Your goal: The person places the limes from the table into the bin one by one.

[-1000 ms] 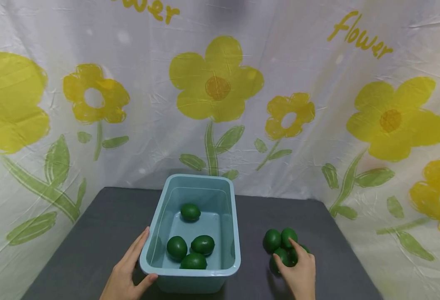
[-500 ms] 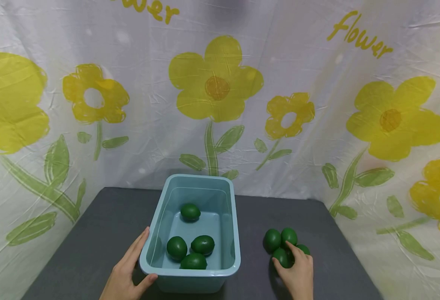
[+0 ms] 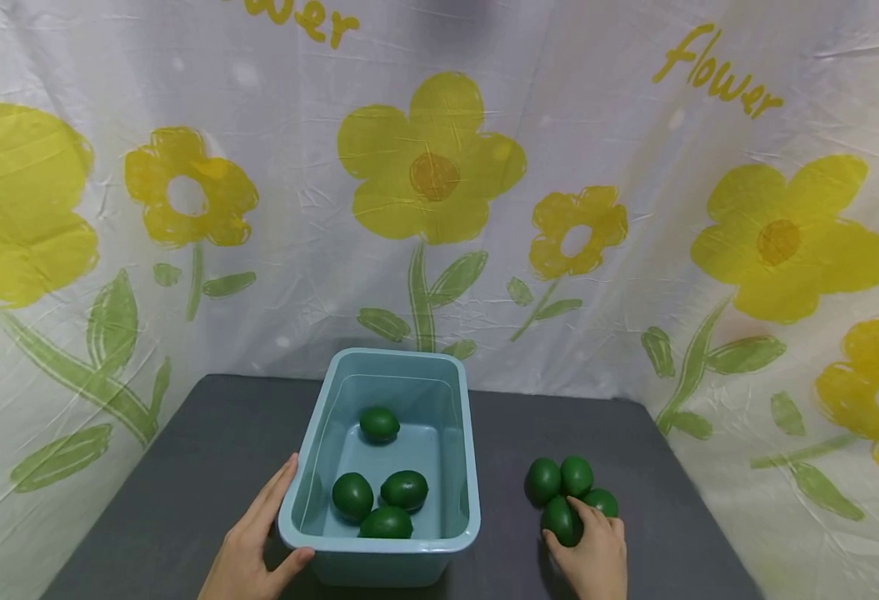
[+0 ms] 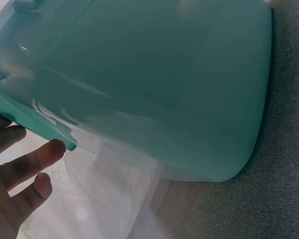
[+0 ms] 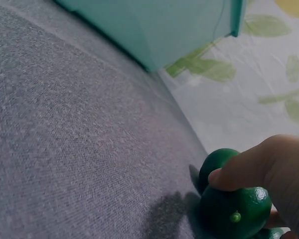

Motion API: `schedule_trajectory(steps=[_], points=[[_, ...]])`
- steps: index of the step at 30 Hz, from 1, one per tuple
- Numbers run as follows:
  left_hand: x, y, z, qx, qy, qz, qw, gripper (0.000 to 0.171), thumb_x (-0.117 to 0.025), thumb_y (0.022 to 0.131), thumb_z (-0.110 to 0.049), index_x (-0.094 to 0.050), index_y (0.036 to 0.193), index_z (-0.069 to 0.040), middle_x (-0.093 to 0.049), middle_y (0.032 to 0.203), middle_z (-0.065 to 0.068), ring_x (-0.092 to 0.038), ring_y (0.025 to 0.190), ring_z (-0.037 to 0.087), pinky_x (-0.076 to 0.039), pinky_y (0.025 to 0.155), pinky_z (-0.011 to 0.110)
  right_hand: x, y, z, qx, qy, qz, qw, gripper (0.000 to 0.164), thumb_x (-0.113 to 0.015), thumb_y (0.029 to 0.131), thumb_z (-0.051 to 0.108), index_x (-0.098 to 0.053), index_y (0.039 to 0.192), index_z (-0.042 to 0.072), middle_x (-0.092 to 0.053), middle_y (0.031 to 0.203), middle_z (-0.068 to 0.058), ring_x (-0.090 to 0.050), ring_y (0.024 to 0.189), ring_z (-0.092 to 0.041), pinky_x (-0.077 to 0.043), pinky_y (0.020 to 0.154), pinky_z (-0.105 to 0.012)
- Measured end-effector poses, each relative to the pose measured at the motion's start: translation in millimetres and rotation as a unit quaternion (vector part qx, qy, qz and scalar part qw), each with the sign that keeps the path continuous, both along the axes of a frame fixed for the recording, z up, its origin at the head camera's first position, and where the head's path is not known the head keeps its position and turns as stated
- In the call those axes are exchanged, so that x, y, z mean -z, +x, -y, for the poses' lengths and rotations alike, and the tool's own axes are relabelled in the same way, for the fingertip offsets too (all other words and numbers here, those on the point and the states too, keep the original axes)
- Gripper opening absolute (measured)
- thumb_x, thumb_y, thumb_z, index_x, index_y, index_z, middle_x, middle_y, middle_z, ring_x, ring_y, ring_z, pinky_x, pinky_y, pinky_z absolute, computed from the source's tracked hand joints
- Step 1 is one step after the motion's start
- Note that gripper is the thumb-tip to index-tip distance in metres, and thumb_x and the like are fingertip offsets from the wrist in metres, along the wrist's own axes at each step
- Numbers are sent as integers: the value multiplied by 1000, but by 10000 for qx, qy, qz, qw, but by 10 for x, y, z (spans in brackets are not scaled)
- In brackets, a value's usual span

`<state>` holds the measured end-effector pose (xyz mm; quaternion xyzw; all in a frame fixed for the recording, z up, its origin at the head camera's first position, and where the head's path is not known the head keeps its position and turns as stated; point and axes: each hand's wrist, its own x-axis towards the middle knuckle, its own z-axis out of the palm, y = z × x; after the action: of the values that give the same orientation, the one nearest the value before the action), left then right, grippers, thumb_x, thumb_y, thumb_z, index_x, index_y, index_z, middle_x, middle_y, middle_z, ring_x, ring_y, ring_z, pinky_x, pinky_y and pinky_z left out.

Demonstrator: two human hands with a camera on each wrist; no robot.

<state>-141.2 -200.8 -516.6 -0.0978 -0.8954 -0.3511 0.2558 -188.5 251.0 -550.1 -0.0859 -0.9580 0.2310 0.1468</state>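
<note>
The right hand (image 3: 593, 557) pinched the nearest green fruit (image 3: 561, 523) on the surface (image 3: 506, 450), far side partly hidden; gripping its middle, clear of neighbouring fruits (image 3: 576, 476), seemed best. The left hand (image 3: 252, 542), fingers extended, touched the tub (image 3: 379, 546).

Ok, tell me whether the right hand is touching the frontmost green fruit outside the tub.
Touching: the right wrist view shows the right hand with its thumb laid against that green fruit.
</note>
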Motion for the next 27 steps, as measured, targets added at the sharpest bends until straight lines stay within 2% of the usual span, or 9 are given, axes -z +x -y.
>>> schedule_trajectory(steps=[2, 5, 8, 12, 15, 19, 21, 23, 27], points=[[5, 1, 3, -4, -1, -20, 10000, 105, -93, 78, -30, -38, 167, -23, -50, 163, 7, -45, 140, -3, -55, 101, 36, 1, 7, -12, -9, 70, 91, 9999, 69, -95, 73, 28, -71, 131, -1, -72, 124, -27, -55, 98, -41, -52, 85, -64], [11, -3, 8, 62, 48, -95, 9999, 106, -94, 77, -29, -38, 167, -24, -49, 164, 5, -40, 140, -9, -39, 104, 13, 2, 15, -20, -18, 134, 187, 9997, 71, -96, 72, 27, -70, 133, -1, -71, 127, -26, -56, 98, -41, -52, 87, -64], [12, -6, 9, 116, 83, -142, 9998, 106, -93, 77, -28, -37, 167, -24, -49, 164, 6, -39, 140, -10, -29, 104, 5, 9, 17, -20, -39, 114, 119, 9999, 71, -95, 72, 25, -70, 133, -1, -71, 127, -26, -57, 100, -41, -52, 88, -65], [9, 3, 0, 62, 28, -84, 9999, 105, -93, 78, -29, -37, 167, -23, -50, 163, 8, -47, 140, -2, -55, 102, 32, 35, 20, -22, -72, 86, -73, 9999, 67, -92, 72, 21, -70, 132, -2, -72, 127, -26, -58, 99, -40, -53, 88, -63], [12, 12, -10, 20, 3, -43, 10000, 105, -93, 78, -31, -37, 167, -23, -50, 163, 8, -50, 138, 3, -59, 94, 55, 53, 22, -27, -76, 65, -129, 9999, 66, -91, 72, 20, -71, 130, -2, -73, 126, -25, -58, 97, -40, -53, 86, -62], [37, 12, -8, 94, 80, -137, 9998, 104, -93, 78, -30, -39, 166, -22, -50, 163, 5, -43, 140, -6, -51, 103, 23, 37, 35, -38, -27, -18, -134, 9999, 61, -91, 73, 19, -73, 127, -1, -74, 121, -24, -56, 93, -37, -53, 83, -60], [36, 10, -6, 106, 85, -168, 9998, 104, -93, 78, -30, -39, 166, -22, -49, 163, 4, -41, 140, -9, -47, 102, 17, 18, 33, -42, 17, -98, -121, 9999, 58, -90, 74, 19, -74, 126, 0, -75, 118, -23, -54, 90, -34, -53, 80, -58], [26, 7, -5, 95, 85, -141, 9998, 104, -92, 79, -30, -38, 167, -23, -49, 164, 5, -42, 140, -8, -48, 103, 20, 5, 24, -41, 56, -163, -119, 9998, 56, -90, 74, 18, -74, 125, 0, -76, 116, -22, -53, 89, -33, -52, 79, -57], [-8, 6, -10, 34, 24, -9, 10000, 104, -92, 80, -31, -36, 168, -23, -49, 163, 9, -49, 140, 3, -58, 97, 53, -5, 1, -27, 96, -192, -112, 9997, 57, -91, 74, 17, -74, 125, 0, -76, 117, -23, -53, 90, -33, -51, 80, -57]])
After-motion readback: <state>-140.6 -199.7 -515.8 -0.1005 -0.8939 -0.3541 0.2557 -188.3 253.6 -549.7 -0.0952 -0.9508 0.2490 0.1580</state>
